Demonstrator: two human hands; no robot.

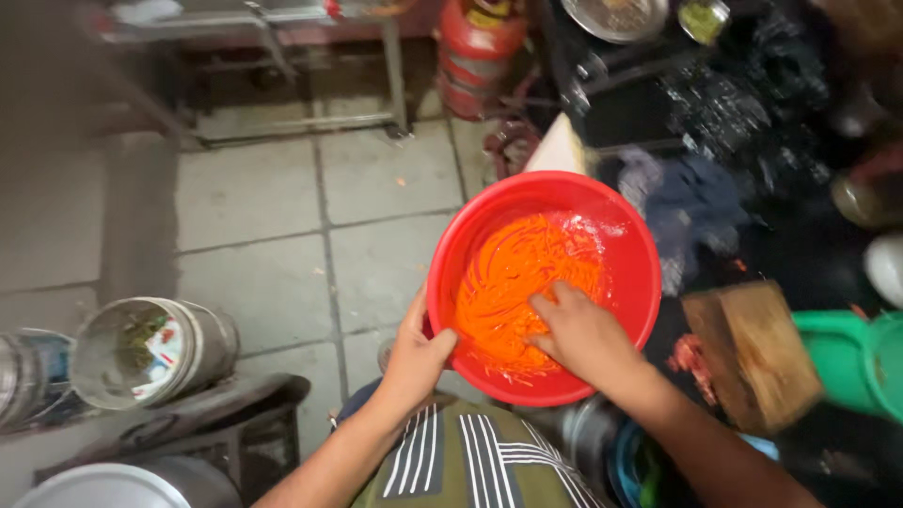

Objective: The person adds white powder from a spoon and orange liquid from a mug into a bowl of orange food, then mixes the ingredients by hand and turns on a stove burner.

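The right hand (583,334) lies palm-down and spread inside the red basin (640,282), fingers pressing into orange shredded strands (517,282) with a white dusting on their far side. The left hand (419,353) clamps the basin's near-left rim, thumb inside, holding it tilted. Left of that hand lies open tiled floor (263,245); a metal bucket (150,353) stands farther left. Right of the basin, a wooden block (748,353) and green tub (851,362) crowd close.

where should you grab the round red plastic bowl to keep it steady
Grip the round red plastic bowl at its near-left rim, coming from the left side. The left hand already clasps that edge; the bowl tilts, and the right hand fills the inside among orange shreds.
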